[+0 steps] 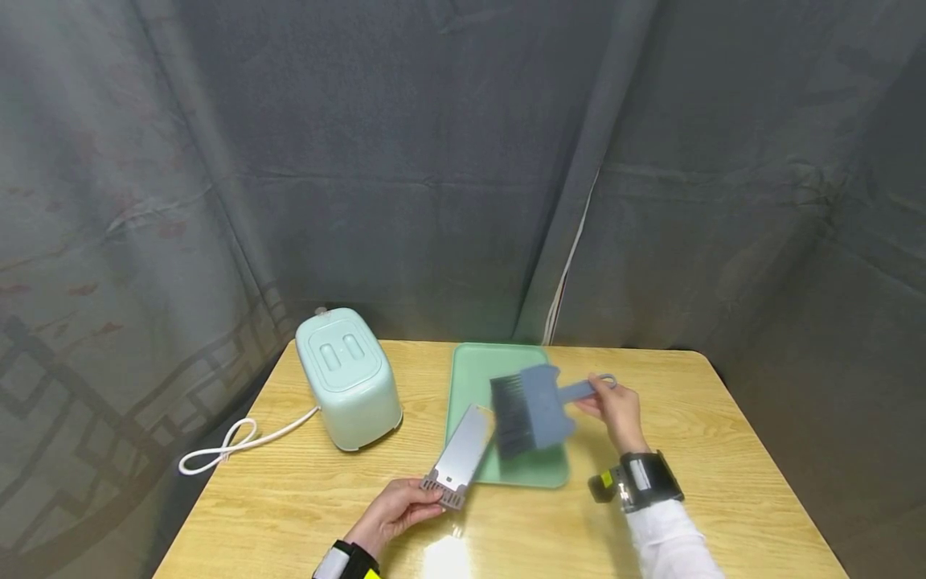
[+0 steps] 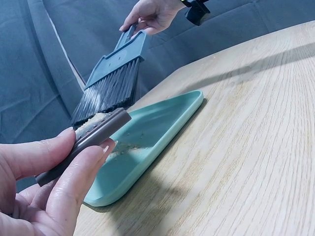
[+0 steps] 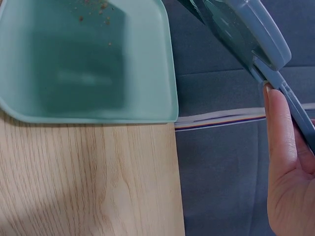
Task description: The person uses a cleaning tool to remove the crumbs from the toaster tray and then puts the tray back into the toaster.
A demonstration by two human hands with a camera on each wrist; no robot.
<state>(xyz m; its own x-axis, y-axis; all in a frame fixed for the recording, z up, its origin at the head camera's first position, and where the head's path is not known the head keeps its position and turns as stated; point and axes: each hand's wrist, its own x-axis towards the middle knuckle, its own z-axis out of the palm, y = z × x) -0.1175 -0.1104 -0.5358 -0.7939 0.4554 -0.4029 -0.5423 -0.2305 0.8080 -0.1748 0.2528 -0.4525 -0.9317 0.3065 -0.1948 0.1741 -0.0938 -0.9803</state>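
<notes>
My left hand (image 1: 396,512) pinches the brown slotted end of a flat metal crumb tray (image 1: 465,450) between thumb and fingers. The crumb tray is held over the left side of a shallow green tray (image 1: 531,476), and pale crumbs (image 2: 96,119) lie on it in the left wrist view. By its handle, my right hand (image 1: 616,412) grips a blue brush (image 1: 547,404) with dark bristles. The bristles hang above the green tray, close to the crumb tray's far end; whether they touch it I cannot tell. More crumbs (image 3: 103,7) are scattered inside the green tray.
A mint-green toaster (image 1: 362,394) with a lidded top stands at the back left of the wooden table (image 1: 665,515). Its white cord (image 1: 268,438) runs over the left edge in a loop. Grey curtains (image 1: 405,177) hang behind the table.
</notes>
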